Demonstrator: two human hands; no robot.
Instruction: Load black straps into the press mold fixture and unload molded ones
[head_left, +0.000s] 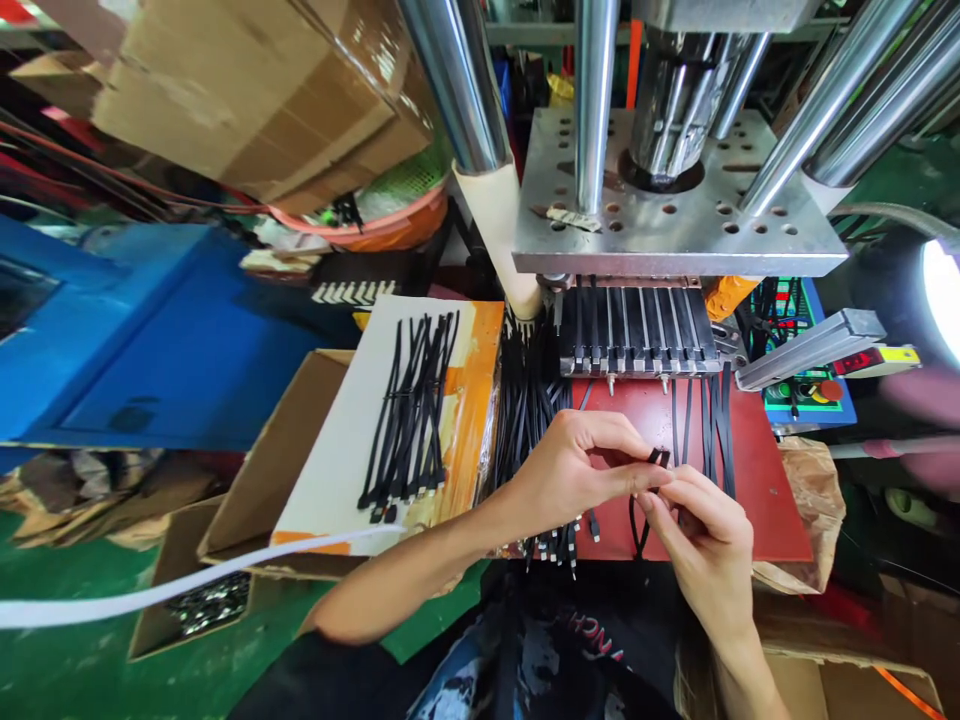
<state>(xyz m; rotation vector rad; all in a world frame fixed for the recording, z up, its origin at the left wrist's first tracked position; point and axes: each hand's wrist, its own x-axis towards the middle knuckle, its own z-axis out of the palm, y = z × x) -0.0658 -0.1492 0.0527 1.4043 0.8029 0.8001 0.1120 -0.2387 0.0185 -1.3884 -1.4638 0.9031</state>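
Note:
My left hand [581,465] pinches a flat black cable [658,457] between thumb and forefinger. The fingers of my right hand [709,535] are closed on the same cable just to the right, with a loop of it hanging below. I cannot tell whether it is one cable or two. Behind my hands, a slotted metal mold [637,330] holds several black cables side by side, small connectors at their front ends. A thick bundle of black cables [529,400] lies left of my left hand. Both hands are above a red board [765,500].
More black cables [409,410] lie on a white board [322,480] at the left. Above the mold hangs a steel press plate [675,245] between metal posts. A control box [832,400] with buttons stands at the right. A carton [251,470] is under the white board.

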